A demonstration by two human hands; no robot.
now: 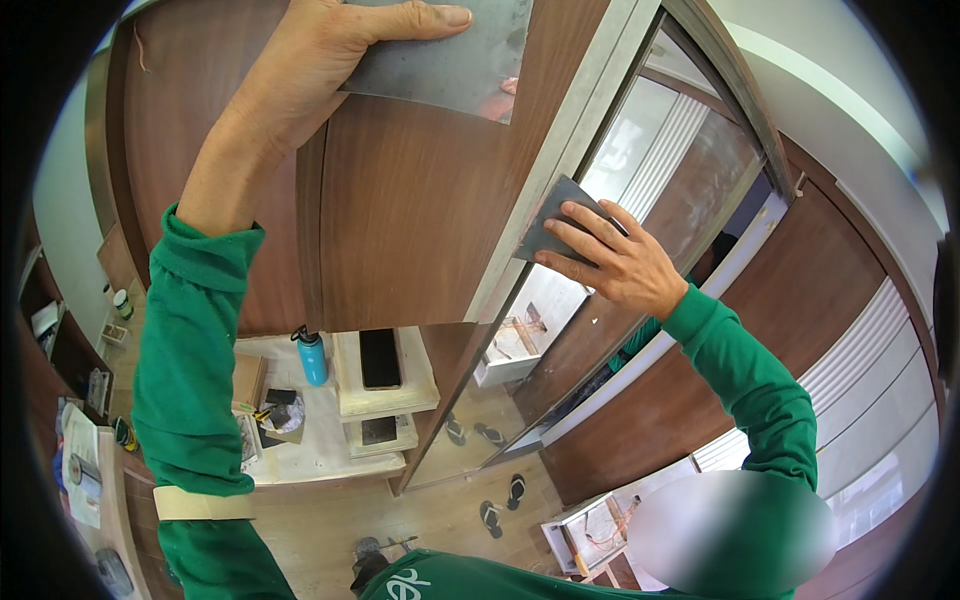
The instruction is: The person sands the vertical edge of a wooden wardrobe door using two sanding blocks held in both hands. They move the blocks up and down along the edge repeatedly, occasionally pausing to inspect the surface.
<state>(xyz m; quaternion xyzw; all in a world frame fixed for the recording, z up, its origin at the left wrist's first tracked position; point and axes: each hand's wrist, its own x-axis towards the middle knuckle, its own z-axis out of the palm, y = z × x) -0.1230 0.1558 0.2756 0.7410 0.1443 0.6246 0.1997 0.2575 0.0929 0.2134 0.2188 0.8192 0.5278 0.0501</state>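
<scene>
At the top, my left hand (335, 45) grips a thin grey, slightly shiny sheet (445, 65), with the thumb lying across its face and the other fingers hidden behind it. Behind that sheet stands a brown wood-grain cabinet panel (410, 210). My right hand (630, 265) holds a dark grey piece of sandpaper (560, 212) flat against the pale edge strip (491, 287) of the cabinet, its fingers spread over the piece and the thumb not clearly visible. Just right of the strip is a mirrored or glass surface (690, 165).
Below left, a pale counter (330, 465) bears a blue bottle (311, 358), a dark phone (380, 358) on a drawer-like box and small items. Sandals (490, 518) lie on the wooden floor (440, 510). A side table (105, 490) with cans stands at far left.
</scene>
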